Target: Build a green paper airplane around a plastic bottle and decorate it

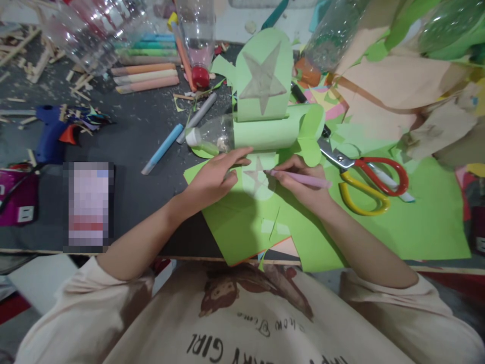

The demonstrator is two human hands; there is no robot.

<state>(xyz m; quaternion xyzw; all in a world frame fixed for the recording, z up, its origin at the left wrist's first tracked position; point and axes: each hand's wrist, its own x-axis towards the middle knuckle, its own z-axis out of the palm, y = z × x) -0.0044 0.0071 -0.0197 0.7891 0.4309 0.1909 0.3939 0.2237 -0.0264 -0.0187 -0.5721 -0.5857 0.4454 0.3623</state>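
Observation:
A clear plastic bottle (215,132) with a white cap lies on its side, wrapped in pale green paper (265,134). One rounded paper wing (261,55), bearing a grey star, sticks out beyond it. On my side is a smaller wing (261,189) with another star, partly pink. My right hand (303,182) is closed on a pink marker (303,179), its tip at this star. Beside the bottle, my left hand (212,177) rests at the wing's left edge, fingers extended and apart. Bright green paper (235,232) lies underneath.
Red-and-yellow-handled scissors (364,177) lie right, paper scraps (397,91) behind them. To the left are a blue marker (162,149), a phone (89,207) and a blue glue gun (53,131). Several markers (147,76), wood sticks (41,55) and plastic bottles (197,30) lie at the back.

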